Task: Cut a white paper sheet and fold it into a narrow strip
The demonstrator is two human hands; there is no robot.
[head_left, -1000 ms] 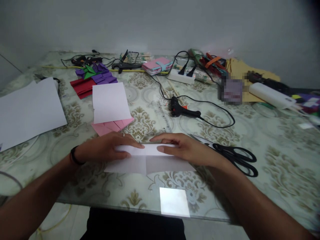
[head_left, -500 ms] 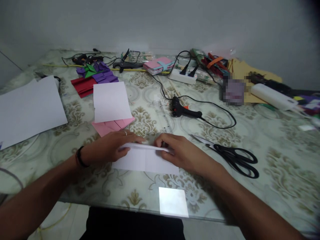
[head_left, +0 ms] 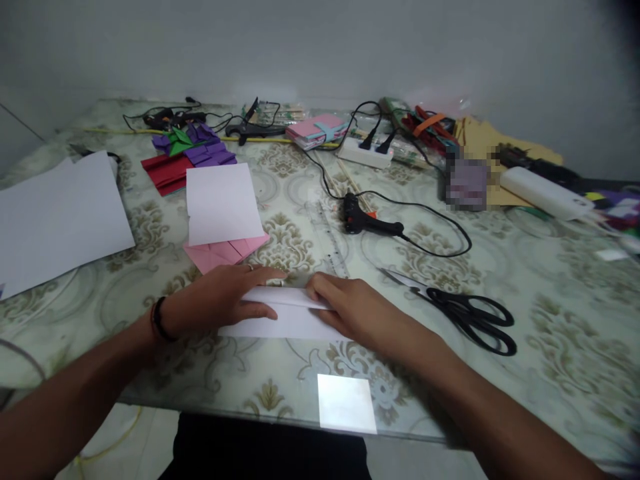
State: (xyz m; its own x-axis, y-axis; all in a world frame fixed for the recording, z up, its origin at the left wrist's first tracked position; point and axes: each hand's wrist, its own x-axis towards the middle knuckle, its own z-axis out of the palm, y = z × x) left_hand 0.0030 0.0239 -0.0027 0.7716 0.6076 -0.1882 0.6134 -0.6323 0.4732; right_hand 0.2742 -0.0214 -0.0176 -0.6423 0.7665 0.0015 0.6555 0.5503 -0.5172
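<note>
L hand (head_left: 223, 295) & R hand (head_left: 345, 303) both on the folded white paper (head_left: 295, 327), which lies on the patterned table (head_left: 200, 383) near its front edge, approx. center. We see L hand half open, thumb on near side, fingers over far side, paper's L end held between. R hand more closed, fingers curled at paper's R end, thumb mostly hidden; we read it as gripping too, exact pinch n/a to us.

Paper's long axis runs L–R, approx. parallel to front edge. Narrow folded strip sits along far side, sloping slightly nearer us at its R end; wider flap points toward the person.

Ring (head_left: 250, 267) on L hand, dark wristband (head_left: 159, 320) on same arm.

R of R hand, apart: scissors (head_left: 440, 297), tips pointing away & L, black handles near & R. Beyond hands: black glue gun (head_left: 367, 223), grip pointing R, plus clear ruler (head_left: 330, 240). Just beyond L hand: pink folded paper (head_left: 225, 252), partly under white sheet (head_left: 223, 203). Far L we have larger white sheets (head_left: 60, 223).
</note>
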